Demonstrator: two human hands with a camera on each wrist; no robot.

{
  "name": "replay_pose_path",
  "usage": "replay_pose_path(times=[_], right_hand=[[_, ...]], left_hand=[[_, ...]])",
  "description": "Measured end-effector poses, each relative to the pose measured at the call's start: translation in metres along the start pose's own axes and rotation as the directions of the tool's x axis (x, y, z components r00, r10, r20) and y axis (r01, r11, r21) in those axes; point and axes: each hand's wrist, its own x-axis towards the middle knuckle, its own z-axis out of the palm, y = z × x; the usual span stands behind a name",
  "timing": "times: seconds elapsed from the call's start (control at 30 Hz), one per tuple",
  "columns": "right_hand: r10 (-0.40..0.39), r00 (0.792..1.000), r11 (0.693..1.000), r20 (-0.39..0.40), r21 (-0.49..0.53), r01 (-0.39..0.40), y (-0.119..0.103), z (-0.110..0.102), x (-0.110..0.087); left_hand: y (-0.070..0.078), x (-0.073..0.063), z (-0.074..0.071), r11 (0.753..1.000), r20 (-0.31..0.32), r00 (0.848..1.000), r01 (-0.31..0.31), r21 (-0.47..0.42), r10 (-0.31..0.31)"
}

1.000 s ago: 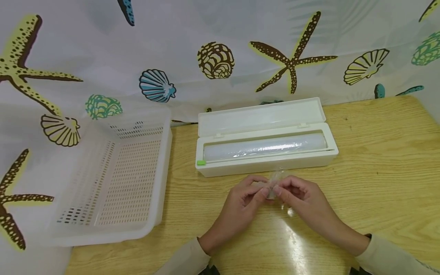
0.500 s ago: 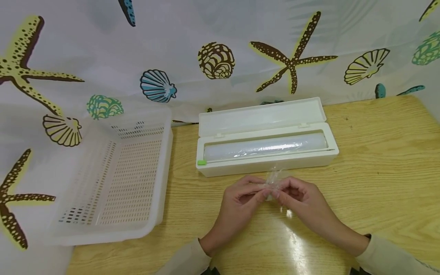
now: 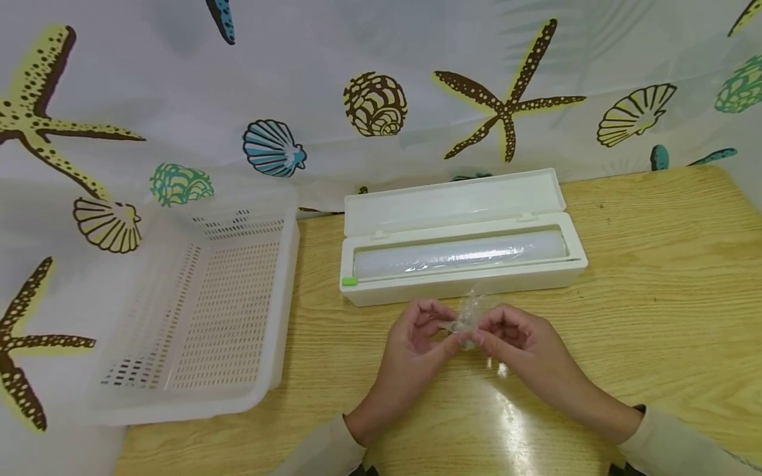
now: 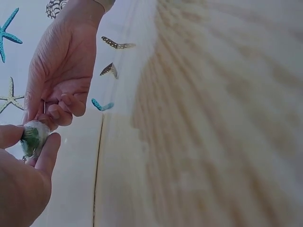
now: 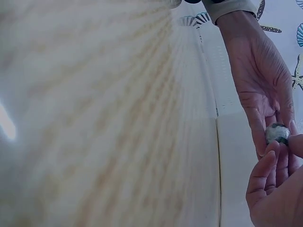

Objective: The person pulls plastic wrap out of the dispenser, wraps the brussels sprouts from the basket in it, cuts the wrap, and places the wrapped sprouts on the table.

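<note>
A small round green-and-white thing [image 4: 34, 138] wrapped in clear plastic film is held between both hands, just in front of the white box. In the head view mostly the crumpled film [image 3: 470, 311] shows, sticking up above the fingertips. My left hand [image 3: 407, 347] pinches the bundle from the left, thumb toward me. From the right, my right hand [image 3: 530, 344] grips it between thumb and fingers. The right wrist view shows the wrapped thing [image 5: 277, 134] between the fingertips of both hands. What is inside the film cannot be made out.
Behind the hands stands a long white cling film dispenser [image 3: 464, 287], lid raised, with a film roll [image 3: 458, 254] inside and a green slider [image 3: 349, 281] at its left end. A white perforated basket [image 3: 276, 311] is on the left. A shell-patterned cloth [image 3: 381, 39] hangs behind the wooden table [image 3: 667, 264].
My left hand's fingers have lifted and loosened around the bundle. The film gathered above the fingertips has shifted slightly left and stands more upright. The right hand has hardly moved.
</note>
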Motion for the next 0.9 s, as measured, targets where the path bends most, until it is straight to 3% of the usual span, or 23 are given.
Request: replay_pose_path(times=[0.17, 0.4, 0.67, 0.9], right_hand=[[-0.014, 1.0, 1.0, 0.001, 0.004, 0.014, 0.0, -0.001, 0.0], [-0.05, 0.999, 0.999, -0.008, -0.002, 0.05, 0.0, -0.001, -0.001], [-0.076, 0.997, 0.997, 0.001, -0.017, 0.076, -0.001, -0.001, -0.003], [-0.061, 0.998, 0.998, 0.008, -0.021, 0.061, -0.002, 0.0, -0.003]], left_hand=[[0.0, 0.001, -0.001, 0.999, 0.022, 0.998, 0.051, 0.006, -0.051], [-0.004, 0.001, -0.007, 0.999, 0.077, 0.996, 0.035, 0.025, -0.037], [-0.01, 0.002, -0.008, 0.989, 0.144, 0.989, 0.003, -0.149, 0.018], [-0.009, 0.001, -0.008, 0.975, 0.156, 0.988, 0.034, -0.219, 0.001]])
